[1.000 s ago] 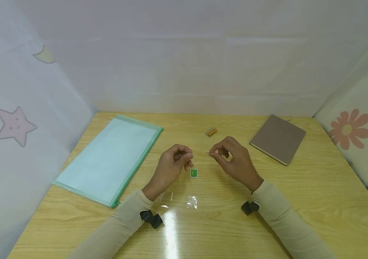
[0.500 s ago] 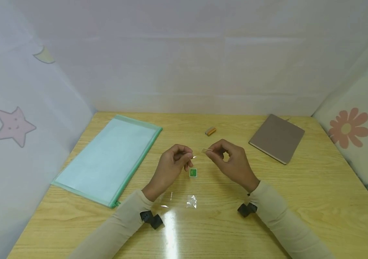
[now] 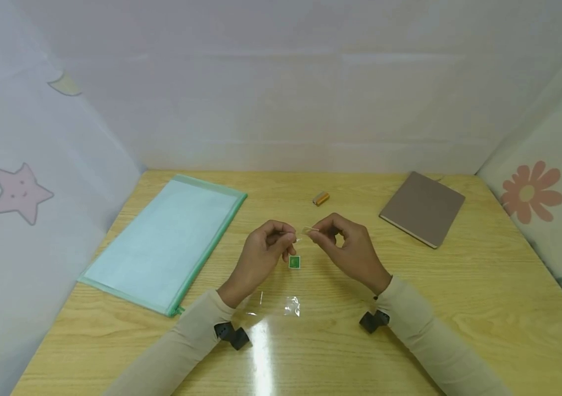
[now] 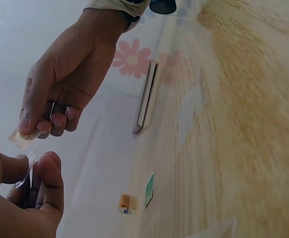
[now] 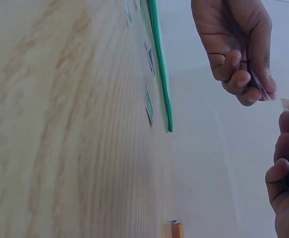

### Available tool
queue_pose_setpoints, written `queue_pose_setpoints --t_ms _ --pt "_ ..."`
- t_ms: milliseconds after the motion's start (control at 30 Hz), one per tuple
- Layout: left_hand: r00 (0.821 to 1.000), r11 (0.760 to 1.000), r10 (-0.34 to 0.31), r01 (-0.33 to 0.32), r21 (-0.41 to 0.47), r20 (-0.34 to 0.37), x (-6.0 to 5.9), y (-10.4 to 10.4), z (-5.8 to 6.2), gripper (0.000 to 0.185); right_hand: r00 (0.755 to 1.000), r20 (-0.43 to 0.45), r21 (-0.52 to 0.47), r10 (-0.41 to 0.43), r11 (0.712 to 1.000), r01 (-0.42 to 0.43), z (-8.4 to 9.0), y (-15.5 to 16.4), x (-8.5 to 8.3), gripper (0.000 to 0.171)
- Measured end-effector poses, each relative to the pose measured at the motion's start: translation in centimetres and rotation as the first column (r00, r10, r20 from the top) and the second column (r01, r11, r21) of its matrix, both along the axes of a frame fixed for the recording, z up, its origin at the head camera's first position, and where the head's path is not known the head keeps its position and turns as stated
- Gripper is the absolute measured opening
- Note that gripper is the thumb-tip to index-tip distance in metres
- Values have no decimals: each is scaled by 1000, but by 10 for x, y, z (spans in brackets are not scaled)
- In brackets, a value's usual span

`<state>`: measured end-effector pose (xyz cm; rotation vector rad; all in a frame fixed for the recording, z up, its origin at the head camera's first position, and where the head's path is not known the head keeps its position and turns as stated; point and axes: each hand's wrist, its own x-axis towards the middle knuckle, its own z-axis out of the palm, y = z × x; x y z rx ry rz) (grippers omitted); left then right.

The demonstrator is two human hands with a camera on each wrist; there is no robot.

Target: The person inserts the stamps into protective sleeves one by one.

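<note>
Head view — two hands, left (image 3: 261, 253) and right (image 3: 347, 247), each pinching one clear scrap (image 3: 307, 230).

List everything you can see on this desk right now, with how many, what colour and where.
Zip pouch: one, light blue with green edge, left on the table.
Notebook: one, brown, far right.
Small orange-brown item: one, far centre; too small to identify.
Green square card: one, flat on the table below the hands.
Clear plastic wrappers: two, near centre.
Tiny pale slip: one, pinched in the right hand's grip.
Clear film scrap: one, pinched by the left hand.
Left hand: raised at centre.
Right hand: raised beside it.
</note>
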<state>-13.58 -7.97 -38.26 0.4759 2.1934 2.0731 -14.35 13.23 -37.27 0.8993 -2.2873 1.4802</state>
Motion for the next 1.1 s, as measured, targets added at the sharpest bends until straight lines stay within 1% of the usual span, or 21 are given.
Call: queue_pose_setpoints --t_ms 233,467,733,933,1100 --pt "1000 1000 -9 9 -9 -13 2 1 2 16 1000 3 9 -1 1000 1 -1 1 -1 9" --pt "1000 1000 -5 5 -9 -21 2 1 4 15 1000 17 15 1 1000 -2 -2 1 0 9" --pt "1000 1000 -4 3 -6 -18 3 2 4 21 999 43 2 15 1000 -15 -1 -1 2 8" --pt "1000 1000 8 -8 -19 -16 4 2 4 23 997 76 1 21 1000 -22 1 0 3 7" --pt "1000 999 18 -18 -29 -26 5 3 4 19 993 109 -5 35 999 -35 3 1 4 5"
